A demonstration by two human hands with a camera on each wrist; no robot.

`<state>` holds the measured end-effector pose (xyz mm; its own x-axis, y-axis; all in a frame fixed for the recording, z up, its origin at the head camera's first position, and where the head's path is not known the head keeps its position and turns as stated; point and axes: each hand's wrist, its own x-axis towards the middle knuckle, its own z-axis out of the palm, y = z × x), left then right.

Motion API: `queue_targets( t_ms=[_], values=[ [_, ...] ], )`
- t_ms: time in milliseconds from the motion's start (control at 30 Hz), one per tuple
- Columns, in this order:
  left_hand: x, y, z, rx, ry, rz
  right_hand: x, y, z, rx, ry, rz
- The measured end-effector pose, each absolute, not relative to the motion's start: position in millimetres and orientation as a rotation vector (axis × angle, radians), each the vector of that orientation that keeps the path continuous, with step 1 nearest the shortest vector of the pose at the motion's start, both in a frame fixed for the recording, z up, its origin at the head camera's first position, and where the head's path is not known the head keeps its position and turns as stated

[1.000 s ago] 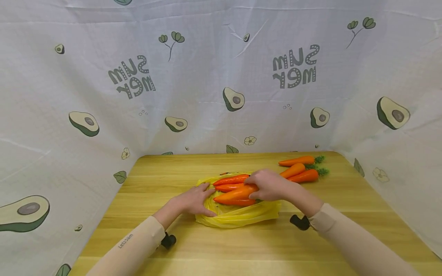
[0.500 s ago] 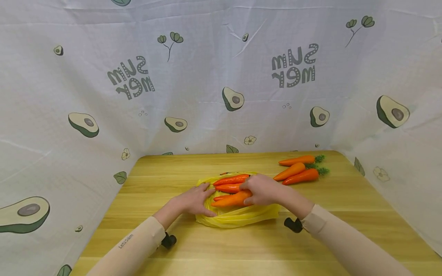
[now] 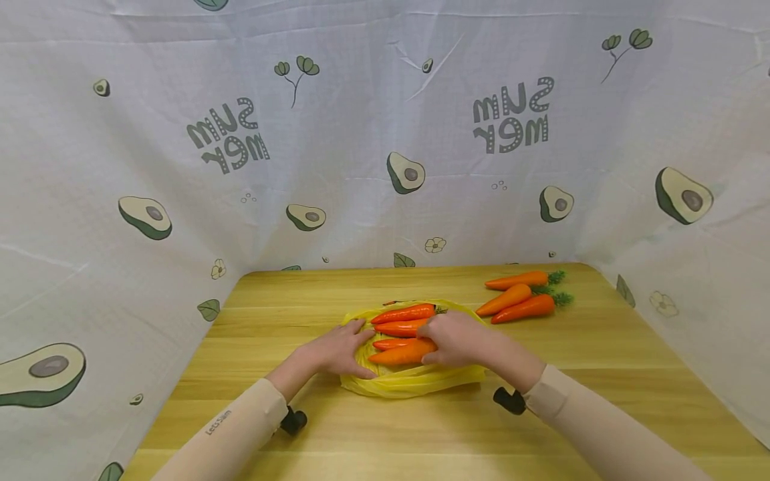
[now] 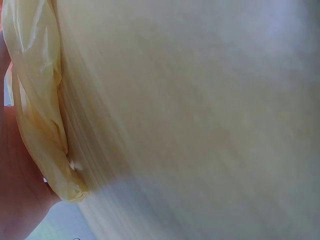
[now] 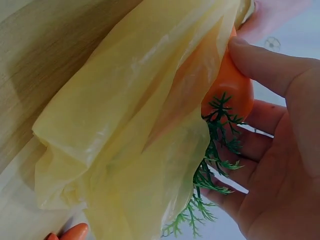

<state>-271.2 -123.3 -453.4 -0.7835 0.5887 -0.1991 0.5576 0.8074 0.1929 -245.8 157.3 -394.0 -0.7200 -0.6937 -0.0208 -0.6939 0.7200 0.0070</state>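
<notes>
A yellow plastic bag lies spread on the wooden table with several orange carrots in it. My right hand grips the nearest carrot by its thick end, low over the bag. In the right wrist view, the thumb presses that carrot from one side, with fingers behind it, and green leaves hang down by the bag film. Above it lie other red-orange carrots, tips pointing left. At the bag's left side, my left hand has its fingers and thumb spread against the opening. Bag film drapes alongside it in the left wrist view.
Three loose carrots with green tops lie at the back right of the wooden table. A white curtain printed with avocados surrounds the back and sides. Black wrist-camera mounts hang under both wrists.
My right hand has lowered the carrot into the near side of the bag, moving slightly left and down. My left hand stays in place at the bag.
</notes>
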Motion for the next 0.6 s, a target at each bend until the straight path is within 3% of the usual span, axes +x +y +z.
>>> queue_targets(
  t_ms=[600],
  values=[
    [-269.4, -123.9, -451.1, 0.887, 2.743, 0.177, -233.2, 160.2, -401.5, -1.077, 2.887, -0.033]
  ],
)
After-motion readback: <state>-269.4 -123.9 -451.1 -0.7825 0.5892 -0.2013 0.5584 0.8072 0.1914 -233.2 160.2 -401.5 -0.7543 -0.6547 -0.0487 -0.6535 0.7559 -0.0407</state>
